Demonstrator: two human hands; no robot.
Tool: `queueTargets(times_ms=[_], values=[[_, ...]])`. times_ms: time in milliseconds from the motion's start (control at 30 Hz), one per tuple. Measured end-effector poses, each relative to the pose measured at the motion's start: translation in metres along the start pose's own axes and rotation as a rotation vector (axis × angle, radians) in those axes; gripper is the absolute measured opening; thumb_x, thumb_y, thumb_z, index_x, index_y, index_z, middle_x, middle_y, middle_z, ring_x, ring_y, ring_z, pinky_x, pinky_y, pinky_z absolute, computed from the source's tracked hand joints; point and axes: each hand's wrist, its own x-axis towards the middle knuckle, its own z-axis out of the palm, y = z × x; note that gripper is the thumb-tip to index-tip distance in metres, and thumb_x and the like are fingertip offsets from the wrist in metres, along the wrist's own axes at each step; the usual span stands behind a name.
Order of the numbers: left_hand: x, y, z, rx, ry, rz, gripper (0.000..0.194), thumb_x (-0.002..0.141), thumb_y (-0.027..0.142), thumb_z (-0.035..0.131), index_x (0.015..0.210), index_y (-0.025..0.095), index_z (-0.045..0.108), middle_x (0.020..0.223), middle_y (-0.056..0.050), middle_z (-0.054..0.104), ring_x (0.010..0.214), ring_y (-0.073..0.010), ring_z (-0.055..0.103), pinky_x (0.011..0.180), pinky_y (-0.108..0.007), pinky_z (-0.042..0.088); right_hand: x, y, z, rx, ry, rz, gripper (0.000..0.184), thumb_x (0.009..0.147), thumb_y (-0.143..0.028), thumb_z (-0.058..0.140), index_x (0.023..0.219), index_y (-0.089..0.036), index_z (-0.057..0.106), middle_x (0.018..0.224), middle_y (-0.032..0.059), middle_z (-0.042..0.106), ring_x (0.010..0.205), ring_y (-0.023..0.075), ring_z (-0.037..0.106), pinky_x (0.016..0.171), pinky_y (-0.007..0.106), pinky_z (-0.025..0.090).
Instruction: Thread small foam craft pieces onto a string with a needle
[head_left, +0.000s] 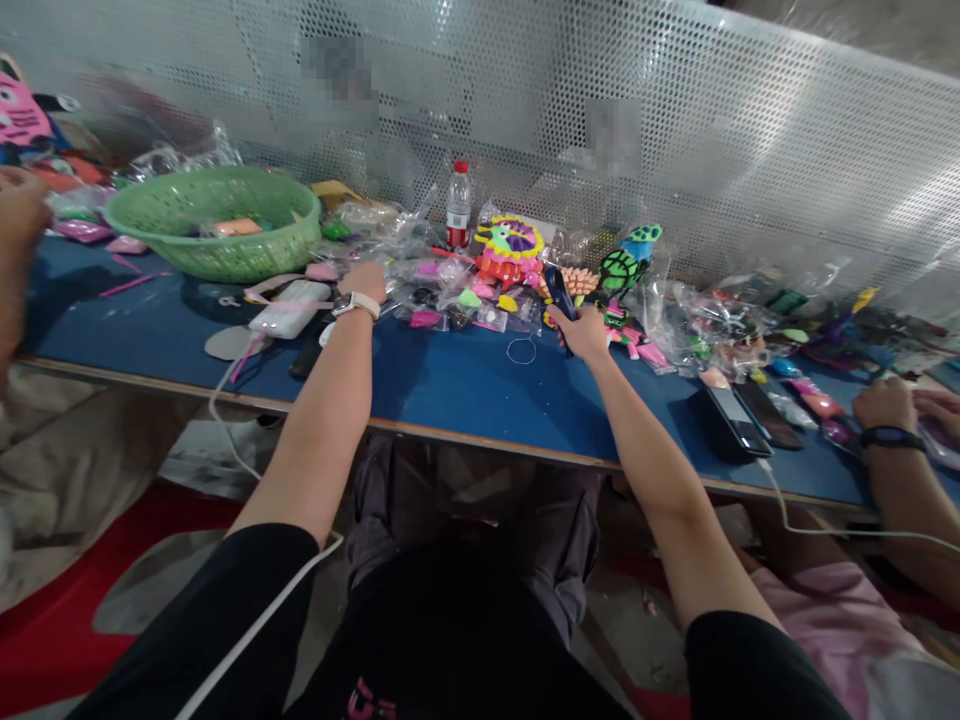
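Observation:
My right hand (586,332) is closed around a long dark blue tool that looks like a stapler (556,288), its far end pointing up and away. Just beyond stand colourful clay figures: a yellow-rimmed purple and red one (511,245), a peach spiky one (577,281) and a green and black turtle-like one (621,270). My left hand (365,282), with a watch on its wrist, reaches among clear plastic packets (405,270); its fingers are hidden from view. Small coloured clay packets (469,298) lie between the hands. A thin wire loop (521,350) rests near my right hand.
A green basket (217,255) stands at the left beside a white power bank (291,310) with a cable. Behind is a red-capped bottle (458,205) against a perforated metal panel (525,90). Phones (739,420) lie at the right. Co-workers' hands show at both sides.

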Motion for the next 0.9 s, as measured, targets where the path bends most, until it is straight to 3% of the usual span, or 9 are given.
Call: queueTargets(times_ms=[167,300,500,633,767,900], values=[[-0.008,0.009,-0.003,0.086,0.012,-0.115,0.044,0.105,-0.001,0.057,0.147,0.0,0.069,0.156,-0.033,0.069,0.146,-0.0403,0.067,0.119,-0.062,0.055,0.002,0.005,0.001,0.005,0.004,-0.022,0.058,0.1,-0.058,0.081,0.059,-0.024,0.058,0.056,0.0036,0.066,0.047,0.0178,0.064,0.047,0.028,0.05],[-0.011,0.01,-0.004,0.109,0.003,-0.157,0.045,0.1,0.003,0.068,0.145,-0.004,0.069,0.156,-0.034,0.069,0.144,-0.0401,0.067,0.118,-0.06,0.056,0.003,0.006,0.001,0.0,0.01,-0.018,0.057,0.099,-0.059,0.081,0.059,-0.024,0.059,0.055,0.0035,0.066,0.047,0.0179,0.064,0.048,0.028,0.05],[-0.008,0.008,-0.003,0.129,-0.047,-0.148,0.042,0.099,0.002,0.07,0.141,-0.003,0.072,0.147,-0.032,0.075,0.137,-0.0367,0.072,0.112,-0.049,0.059,0.0,0.0,0.0,-0.005,0.006,-0.008,0.056,0.101,-0.052,0.079,0.057,-0.024,0.058,0.055,0.0033,0.065,0.046,0.0175,0.062,0.046,0.029,0.049],[-0.006,0.011,-0.003,0.147,-0.054,-0.157,0.042,0.1,0.004,0.07,0.142,0.0,0.072,0.15,-0.033,0.073,0.139,-0.0397,0.071,0.114,-0.054,0.057,0.002,0.003,0.0,-0.008,0.0,-0.015,0.056,0.1,-0.055,0.079,0.058,-0.024,0.059,0.057,0.0042,0.066,0.048,0.0186,0.064,0.049,0.03,0.051],[-0.007,0.012,-0.004,0.136,-0.057,-0.122,0.041,0.1,0.001,0.064,0.139,0.006,0.076,0.154,-0.028,0.073,0.141,-0.0356,0.07,0.115,-0.05,0.056,0.004,0.007,0.001,-0.01,0.002,-0.016,0.057,0.099,-0.06,0.079,0.06,-0.024,0.058,0.058,0.0052,0.067,0.049,0.0197,0.065,0.049,0.031,0.051],[-0.007,0.008,-0.005,0.101,-0.034,-0.123,0.046,0.099,0.002,0.064,0.144,-0.001,0.072,0.155,-0.034,0.07,0.142,-0.0383,0.069,0.116,-0.055,0.055,0.003,0.007,0.001,0.004,0.006,-0.008,0.057,0.099,-0.06,0.08,0.06,-0.024,0.058,0.058,0.0041,0.066,0.049,0.0192,0.065,0.05,0.03,0.051]])
